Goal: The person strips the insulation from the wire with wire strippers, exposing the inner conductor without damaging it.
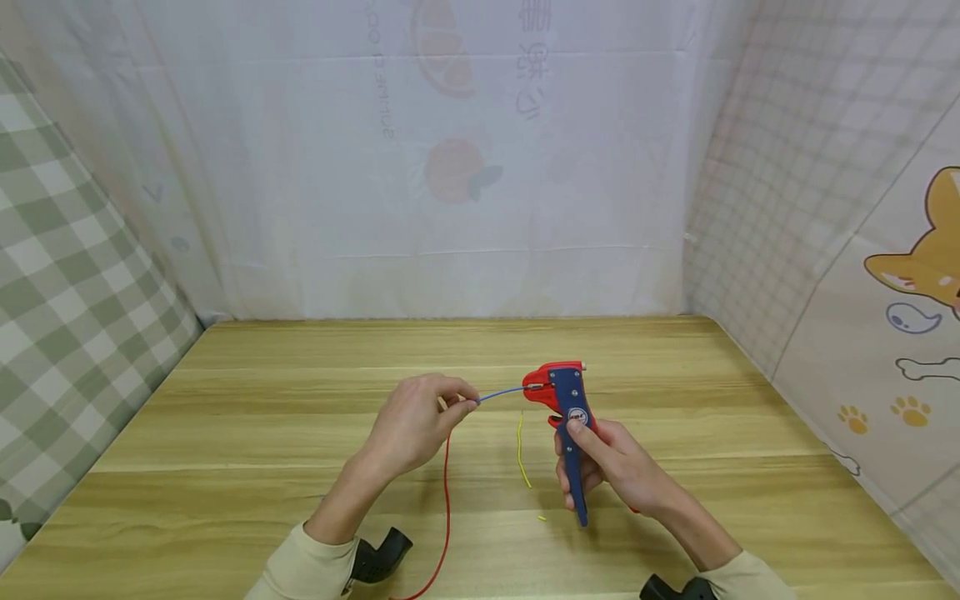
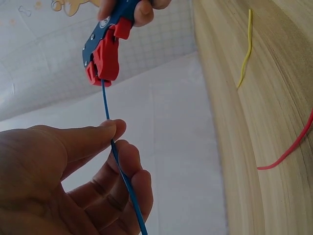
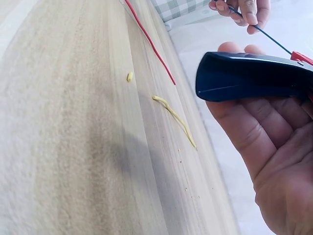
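My left hand (image 1: pixel 415 423) pinches a thin blue wire (image 1: pixel 500 392) between thumb and forefinger. In the left wrist view, the rest of the blue wire (image 2: pixel 128 183) runs back across the curled fingers. The wire's far end sits in the red jaws of a wire stripper (image 1: pixel 572 417) with dark blue handles. My right hand (image 1: pixel 611 462) grips that stripper by its handles, thumb on the round label, head pointing left. Both the stripper and the blue wire are held above the wooden table (image 1: pixel 300 375). In the right wrist view, a blue handle (image 3: pixel 244 78) crosses the palm.
A short yellow wire (image 1: pixel 520 450) lies on the table between the hands, with a small yellow scrap (image 1: pixel 542 518) nearer the front. A red wire (image 1: pixel 447 508) curves from below the left hand to the front edge. Cloth curtains (image 1: pixel 337 208) enclose the table.
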Demonstrator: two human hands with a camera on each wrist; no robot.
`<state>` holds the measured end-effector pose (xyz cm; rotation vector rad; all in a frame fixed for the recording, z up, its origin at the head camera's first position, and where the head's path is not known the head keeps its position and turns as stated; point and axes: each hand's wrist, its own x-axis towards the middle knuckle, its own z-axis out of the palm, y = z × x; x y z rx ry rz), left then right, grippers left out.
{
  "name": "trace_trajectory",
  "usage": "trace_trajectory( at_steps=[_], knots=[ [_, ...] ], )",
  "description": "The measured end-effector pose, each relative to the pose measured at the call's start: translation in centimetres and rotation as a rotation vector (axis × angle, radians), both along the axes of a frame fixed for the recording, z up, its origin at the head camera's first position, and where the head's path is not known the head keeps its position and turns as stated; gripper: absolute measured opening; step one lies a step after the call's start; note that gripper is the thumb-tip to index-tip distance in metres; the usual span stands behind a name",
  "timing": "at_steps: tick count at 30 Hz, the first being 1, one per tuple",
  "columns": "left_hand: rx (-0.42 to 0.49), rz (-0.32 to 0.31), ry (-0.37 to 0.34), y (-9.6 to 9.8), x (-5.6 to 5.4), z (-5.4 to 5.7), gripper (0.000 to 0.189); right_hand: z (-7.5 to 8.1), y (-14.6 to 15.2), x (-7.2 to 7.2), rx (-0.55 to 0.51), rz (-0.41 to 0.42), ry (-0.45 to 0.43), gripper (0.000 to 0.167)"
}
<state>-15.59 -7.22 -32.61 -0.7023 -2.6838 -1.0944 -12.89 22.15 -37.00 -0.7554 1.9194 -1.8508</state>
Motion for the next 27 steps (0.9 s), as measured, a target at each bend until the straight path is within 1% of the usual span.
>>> trace_trajectory(
  at_steps=[14,16,20,22,24,27],
  knots=[
    [0.002,0.011,-0.026,0.06,-0.15,0.03,0.007,0.05,-0.18,0.19,0.010,-0.023,0.014,0.039],
    [0.002,0.018,-0.033,0.02,-0.13,0.08,0.007,0.01,-0.31,0.26,0.013,-0.050,0.033,0.041],
    [0.000,0.016,-0.051,0.06,-0.03,0.07,0.007,-0.11,-0.59,0.31,0.026,-0.138,0.086,0.045],
    [0.003,0.010,-0.059,0.12,-0.01,0.06,0.007,-0.13,-0.64,0.30,0.028,-0.161,0.100,0.047],
    [0.006,0.006,-0.058,0.11,0.01,0.01,0.008,-0.05,-0.59,0.29,0.019,-0.145,0.091,0.047],
    [0.016,0.013,-0.061,0.06,0.04,0.06,0.007,0.17,-0.42,0.23,0.012,-0.116,0.052,0.045]
  ],
)
